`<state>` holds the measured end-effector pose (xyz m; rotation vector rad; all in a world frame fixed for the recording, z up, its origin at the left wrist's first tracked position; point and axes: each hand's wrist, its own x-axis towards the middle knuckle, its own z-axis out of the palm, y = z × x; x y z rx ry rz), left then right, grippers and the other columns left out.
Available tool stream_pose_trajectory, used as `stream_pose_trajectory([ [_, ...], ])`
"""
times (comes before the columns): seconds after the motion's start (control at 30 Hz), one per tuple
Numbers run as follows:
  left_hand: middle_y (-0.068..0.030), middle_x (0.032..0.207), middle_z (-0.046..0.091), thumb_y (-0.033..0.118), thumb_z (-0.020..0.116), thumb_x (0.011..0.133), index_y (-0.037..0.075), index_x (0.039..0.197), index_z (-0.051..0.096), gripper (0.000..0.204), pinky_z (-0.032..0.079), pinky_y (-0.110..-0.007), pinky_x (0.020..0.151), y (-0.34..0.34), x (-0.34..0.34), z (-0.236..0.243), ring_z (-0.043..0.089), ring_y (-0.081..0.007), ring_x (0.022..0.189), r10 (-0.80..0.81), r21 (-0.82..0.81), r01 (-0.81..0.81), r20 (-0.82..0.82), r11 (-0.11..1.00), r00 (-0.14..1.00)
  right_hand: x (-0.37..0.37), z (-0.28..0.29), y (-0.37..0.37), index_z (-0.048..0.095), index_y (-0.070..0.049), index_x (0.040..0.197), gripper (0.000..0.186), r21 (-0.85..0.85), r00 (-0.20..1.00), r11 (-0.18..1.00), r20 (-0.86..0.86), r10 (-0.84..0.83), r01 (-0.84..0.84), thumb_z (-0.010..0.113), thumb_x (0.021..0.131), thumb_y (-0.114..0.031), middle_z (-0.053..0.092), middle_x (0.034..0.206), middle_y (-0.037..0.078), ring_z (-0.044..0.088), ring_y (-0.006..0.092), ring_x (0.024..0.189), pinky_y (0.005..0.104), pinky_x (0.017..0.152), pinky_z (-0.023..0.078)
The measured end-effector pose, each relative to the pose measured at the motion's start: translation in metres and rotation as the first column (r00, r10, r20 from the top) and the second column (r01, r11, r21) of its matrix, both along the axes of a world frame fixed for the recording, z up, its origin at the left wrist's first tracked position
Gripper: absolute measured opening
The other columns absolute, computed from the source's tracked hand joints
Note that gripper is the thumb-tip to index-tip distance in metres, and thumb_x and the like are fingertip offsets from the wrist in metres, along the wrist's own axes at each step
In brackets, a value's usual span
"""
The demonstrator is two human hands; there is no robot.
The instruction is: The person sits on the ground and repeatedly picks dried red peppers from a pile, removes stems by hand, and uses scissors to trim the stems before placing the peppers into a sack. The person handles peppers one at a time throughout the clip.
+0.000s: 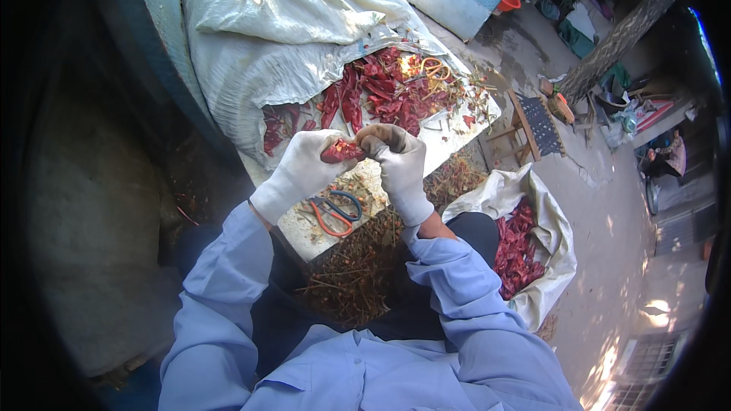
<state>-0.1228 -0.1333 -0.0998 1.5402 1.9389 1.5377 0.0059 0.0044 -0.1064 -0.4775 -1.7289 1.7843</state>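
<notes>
A dried red chili pepper (343, 151) is in my left hand (304, 165), which wears a white knit glove and is closed around it. My right hand (397, 161), also gloved with darkly stained fingertips, pinches the pepper's right end. Both hands are over the near part of a white board (301, 230). Just below them on that board lie scissors (336, 213) with one orange and one dark blue handle. Beyond my hands spreads a heap of dried red chili peppers (388, 91), and a second pair of scissors with orange-yellow handles (435, 68) rests on it.
White woven sacking (259, 46) covers the heap's far left side. By my right knee stands an open white sack (560, 247) holding red chili peppers. Stems and scraps (350, 281) litter the ground between my legs. A small wooden stool (525, 125) and a tree trunk (620, 34) stand to the right.
</notes>
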Motion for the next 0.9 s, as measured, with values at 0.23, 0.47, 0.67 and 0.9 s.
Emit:
stream_pose_trajectory([
  [0.23,-0.0160,0.093,0.074,0.005,0.082,0.080,0.000,0.106,0.073,0.027,0.057,-0.035,0.076,-0.005,-0.012,0.005,0.074,-0.0303,0.085,-0.150,-0.026,0.148,-0.209,0.989,0.966,0.001,-0.014,0.014,0.069,0.004,0.110,0.023,-0.503,0.974,0.835,-0.107,0.198,-0.225,0.073,0.097,-0.015,0.072,0.093,0.007,0.063,0.0133,0.070,0.0251,0.065,0.052],
  [0.47,-0.0130,0.089,0.071,0.011,0.077,0.077,0.009,0.100,0.074,0.024,0.058,-0.041,0.075,-0.029,-0.022,0.007,0.072,-0.0353,0.086,-0.117,-0.259,-0.005,-0.453,0.966,0.884,-0.002,-0.026,0.058,0.069,0.001,0.105,0.014,-0.442,0.984,0.893,-0.103,-0.147,0.087,0.057,0.097,0.002,0.069,0.092,0.006,0.065,0.0154,0.076,0.0264,0.069,0.054],
  [0.67,-0.0134,0.091,0.072,0.016,0.080,0.079,0.010,0.103,0.075,0.025,0.057,-0.042,0.076,-0.038,-0.039,0.018,0.072,-0.0351,0.087,0.171,-0.193,-0.286,-0.460,0.939,0.871,-0.028,-0.078,0.047,0.077,-0.002,0.107,0.022,0.524,0.879,0.851,0.420,-0.225,-0.033,0.076,0.089,-0.015,0.078,0.102,0.014,0.074,0.0236,0.094,0.0355,0.086,0.057],
  [0.9,-0.0122,0.093,0.074,0.022,0.081,0.080,0.012,0.104,0.075,0.027,0.058,-0.041,0.077,-0.037,-0.029,0.014,0.073,-0.0328,0.089,0.150,-0.219,-0.259,-0.415,0.941,0.898,-0.058,-0.103,0.037,0.076,-0.004,0.100,0.031,0.722,0.643,0.569,0.659,-0.390,-0.394,0.077,0.085,-0.032,0.074,0.103,0.021,0.073,0.0380,0.096,0.0466,0.084,0.057],
])
